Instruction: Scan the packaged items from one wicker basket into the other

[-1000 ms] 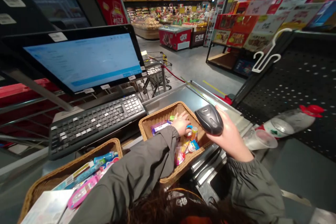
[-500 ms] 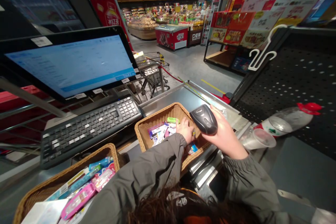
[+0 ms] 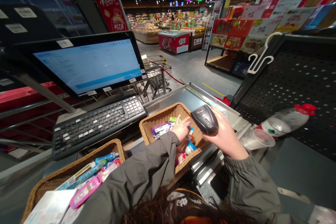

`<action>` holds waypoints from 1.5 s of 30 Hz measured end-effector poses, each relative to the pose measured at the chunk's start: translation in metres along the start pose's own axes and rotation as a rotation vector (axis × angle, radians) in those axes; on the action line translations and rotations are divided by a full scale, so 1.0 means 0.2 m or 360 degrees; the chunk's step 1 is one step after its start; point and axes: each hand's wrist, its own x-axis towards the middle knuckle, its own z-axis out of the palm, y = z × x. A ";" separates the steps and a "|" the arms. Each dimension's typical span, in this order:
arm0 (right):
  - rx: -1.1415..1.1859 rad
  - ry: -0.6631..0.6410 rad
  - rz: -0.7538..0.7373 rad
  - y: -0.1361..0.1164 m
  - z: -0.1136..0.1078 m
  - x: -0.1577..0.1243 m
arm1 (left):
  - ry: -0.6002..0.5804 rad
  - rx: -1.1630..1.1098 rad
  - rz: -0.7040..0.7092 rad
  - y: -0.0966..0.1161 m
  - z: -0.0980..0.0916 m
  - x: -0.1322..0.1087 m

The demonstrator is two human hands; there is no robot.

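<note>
My right hand (image 3: 224, 133) is wrapped round a black handheld barcode scanner (image 3: 205, 119), held over the right end of a brown woven basket (image 3: 148, 121). Inside that basket, my left hand (image 3: 181, 128) hovers over small packaged goods, its fingers spread and nothing visible in them. A green packet (image 3: 173, 119) is by its fingertips. Purple and white packets (image 3: 160, 129) lie to its left, and a blue and white packet (image 3: 190, 147) lies to its right. My left forearm and hand cover part of the contents.
A second basket (image 3: 36, 190) with toothbrush packs and a pink package (image 3: 86, 191) stands at the front left. Behind it are a keyboard (image 3: 99, 122) and a monitor (image 3: 91, 64). A plastic cup (image 3: 259, 138) and a red-capped bottle (image 3: 288, 120) stand right. A shopping cart (image 3: 157, 73) is beyond the counter.
My left hand has shifted a little left and its fingers have spread, uncovering packets on the basket's right side. The scanner stays in my right hand. The view has turned slightly left.
</note>
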 end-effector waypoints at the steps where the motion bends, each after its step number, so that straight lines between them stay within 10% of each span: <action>1: 0.0004 0.0007 0.0001 -0.02 0.00 0.00 | 0.0018 0.0003 0.0001 -0.02 -0.06 -0.03; 8: -0.0022 -0.0042 -0.0155 -0.17 0.05 0.00 | 0.0508 -0.0015 -0.0232 -0.17 -0.50 -0.44; 13: 0.0035 -0.0095 -0.0280 -0.31 0.14 0.01 | 0.0791 -0.0025 -0.0406 -0.18 -0.64 -0.78; 29: 0.0121 -0.0459 -0.0785 -0.89 0.38 -0.02 | 0.1232 0.0571 -0.0610 -0.18 -0.83 -1.56; 45: 0.0185 -0.0622 -0.0917 -1.14 0.48 -0.09 | 0.1248 0.0654 -0.0703 -0.25 -0.82 -1.85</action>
